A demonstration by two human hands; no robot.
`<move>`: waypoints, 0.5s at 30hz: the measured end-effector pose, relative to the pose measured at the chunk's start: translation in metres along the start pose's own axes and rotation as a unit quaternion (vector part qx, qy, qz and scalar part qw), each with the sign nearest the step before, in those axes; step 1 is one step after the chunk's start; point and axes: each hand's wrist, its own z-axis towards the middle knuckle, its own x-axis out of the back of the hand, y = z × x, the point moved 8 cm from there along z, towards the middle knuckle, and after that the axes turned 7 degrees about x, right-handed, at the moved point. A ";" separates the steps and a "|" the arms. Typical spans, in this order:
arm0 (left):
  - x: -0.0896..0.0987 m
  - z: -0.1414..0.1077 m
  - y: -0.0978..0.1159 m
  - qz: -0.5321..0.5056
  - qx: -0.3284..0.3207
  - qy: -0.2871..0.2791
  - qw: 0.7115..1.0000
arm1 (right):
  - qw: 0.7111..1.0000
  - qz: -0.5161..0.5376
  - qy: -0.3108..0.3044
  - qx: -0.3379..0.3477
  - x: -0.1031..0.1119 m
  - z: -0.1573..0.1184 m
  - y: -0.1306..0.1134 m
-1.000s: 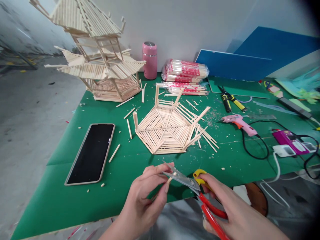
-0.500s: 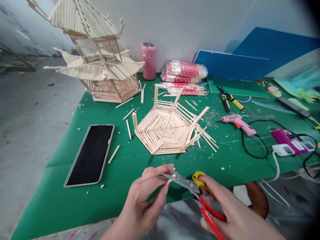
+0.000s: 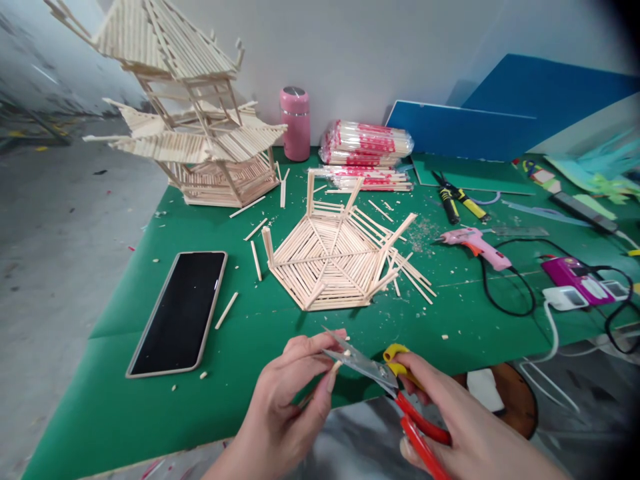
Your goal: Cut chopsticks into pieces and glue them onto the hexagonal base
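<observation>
Near the table's front edge, my left hand point(image 3: 295, 393) pinches a thin wooden stick point(image 3: 335, 367), its end poking out past the thumb. My right hand point(image 3: 440, 407) grips a pair of scissors point(image 3: 363, 367) with red and yellow handles. The scissor blades are slightly parted and point left, right at the stick's end by my left fingers. Just beyond both hands lies a hexagonal base of wooden sticks point(image 3: 327, 257), with several posts rising from its corners and loose sticks at its right side.
A stick-built pagoda point(image 3: 200, 140) stands back left, a phone point(image 3: 177, 313) in front of it. Behind are a pink bottle point(image 3: 295, 127) and bagged sticks point(image 3: 367, 143). Pliers point(image 3: 457, 197), a pink glue gun point(image 3: 475, 245) and a purple power strip point(image 3: 577, 280) with cables lie right.
Almost nothing differs. The whole view has shifted very slightly, while both hands, the stick and the scissors keep nearly the same pose.
</observation>
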 end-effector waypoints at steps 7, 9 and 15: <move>-0.002 0.000 0.000 0.026 0.004 -0.014 1.000 | 1.000 -0.003 -0.001 -0.022 -0.004 -0.002 0.006; -0.002 0.000 0.002 0.047 -0.006 -0.014 0.999 | 1.000 -0.009 0.004 -0.024 -0.007 -0.003 0.011; -0.002 -0.002 0.010 0.096 -0.036 -0.016 0.995 | 0.999 0.044 -0.020 0.000 -0.019 -0.004 0.012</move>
